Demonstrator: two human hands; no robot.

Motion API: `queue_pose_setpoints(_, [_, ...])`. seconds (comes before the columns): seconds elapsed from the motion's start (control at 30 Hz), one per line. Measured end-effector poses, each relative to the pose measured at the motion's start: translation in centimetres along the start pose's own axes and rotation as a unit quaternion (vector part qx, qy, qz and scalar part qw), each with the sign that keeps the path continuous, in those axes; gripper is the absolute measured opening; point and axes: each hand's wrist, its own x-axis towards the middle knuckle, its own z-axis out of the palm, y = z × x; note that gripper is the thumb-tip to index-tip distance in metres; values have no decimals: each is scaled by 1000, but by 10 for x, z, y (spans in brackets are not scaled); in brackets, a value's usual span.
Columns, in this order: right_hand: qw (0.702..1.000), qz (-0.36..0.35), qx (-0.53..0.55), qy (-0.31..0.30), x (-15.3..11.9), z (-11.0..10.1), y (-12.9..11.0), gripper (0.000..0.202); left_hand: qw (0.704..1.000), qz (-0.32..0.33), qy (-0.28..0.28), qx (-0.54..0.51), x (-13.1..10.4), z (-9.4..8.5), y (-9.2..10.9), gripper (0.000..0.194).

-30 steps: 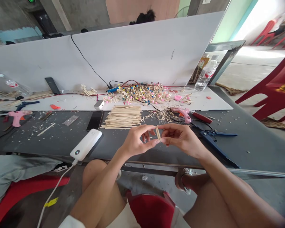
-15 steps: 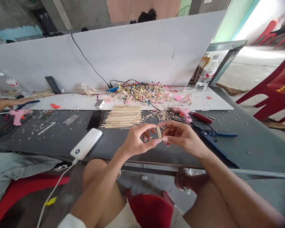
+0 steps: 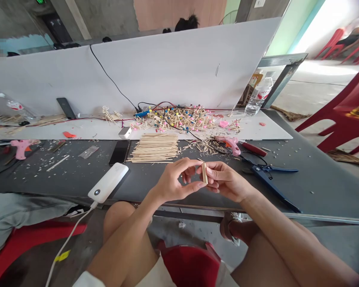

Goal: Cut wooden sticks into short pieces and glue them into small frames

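Between my hands, above the front part of the dark table, is a small piece of short wooden sticks (image 3: 205, 173) lying side by side, held upright. My left hand (image 3: 179, 180) pinches it at top and bottom between forefinger and thumb. My right hand (image 3: 224, 179) grips it from the right, thumb near its upper part and fingers behind. Beyond my hands lies a row of long wooden sticks (image 3: 155, 147). Short cut sticks (image 3: 210, 146) are scattered beside a pink glue gun (image 3: 233, 146).
Blue cutters (image 3: 271, 181) and a red-handled tool (image 3: 254, 149) lie right. A white power bank (image 3: 109, 182) and black phone (image 3: 119, 152) are left. Behind is a pile of stick pieces with coloured balls (image 3: 179, 118); a bottle (image 3: 259, 95) stands back right.
Both hands have moved slightly down with the wooden piece, and my right thumb has shifted up along it. At the far left, the other person's arm has mostly withdrawn from view.
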Motion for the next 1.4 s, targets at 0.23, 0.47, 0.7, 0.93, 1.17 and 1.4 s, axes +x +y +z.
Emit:
queue_pose_setpoints(0.23, [1000, 8, 10, -3, 2, 0, 4, 28, 1000, 8, -16, -4, 1, -1, -2, 56])
queue_pose_setpoints(0.47, [1000, 8, 4, 29, 5, -4, 8, 36, 1000, 19, 0, 9, 0, 1, -4, 53])
queue_pose_setpoints(0.7, [999, -7, 12, 45, 7, 2, 9, 34, 1000, 23, 5, 17, 2, 1, -4, 51])
queue_pose_setpoints(0.93, [998, -29, 11, 48, 10, 5, 9, 33, 999, 29, 24, 25, 3, 4, -3, 48])
queue_pose_setpoints(1.17, [999, -17, 13, 29, 13, 1, 12, 31, 997, 27, 61, 37, 3, 5, -7, 46])
queue_pose_setpoints(1.4, [999, -37, 4, 9, 13, 1, 13, 32, 997, 16, 58, 54, 4, 5, -11, 43])
